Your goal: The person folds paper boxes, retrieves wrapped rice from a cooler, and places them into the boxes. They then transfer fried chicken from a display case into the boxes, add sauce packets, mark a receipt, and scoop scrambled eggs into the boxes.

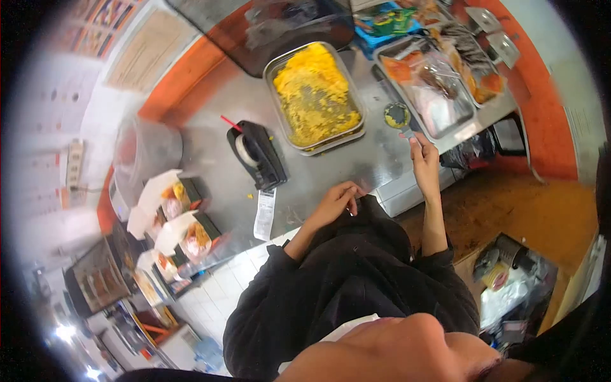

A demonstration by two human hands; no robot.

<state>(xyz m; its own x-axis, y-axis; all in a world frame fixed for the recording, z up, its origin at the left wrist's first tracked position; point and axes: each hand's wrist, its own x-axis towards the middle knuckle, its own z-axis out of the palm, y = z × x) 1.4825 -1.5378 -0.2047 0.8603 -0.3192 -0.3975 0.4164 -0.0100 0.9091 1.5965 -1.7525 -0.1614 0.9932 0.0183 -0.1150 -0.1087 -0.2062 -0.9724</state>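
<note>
My right hand [425, 164] is closed around the handle of a small round scoop [396, 116], whose bowl has yellow food stuck to it. The scoop is over the steel counter, beside a metal tray of packets. My left hand [339, 202] rests near the counter's front edge, its fingers loosely bent and apart, with nothing visible in it. Beyond it lies a rectangular metal pan [310, 151] with yellow rice [312, 86], heaped at the far end and thinner toward the near end.
A black tape dispenser [258, 156] stands left of the pan, with a printed receipt [265, 214] by it. Several open food boxes [196, 239] line the left end. At right are a metal tray [468, 130] with plastic-wrapped packets and a blue basket [369, 43].
</note>
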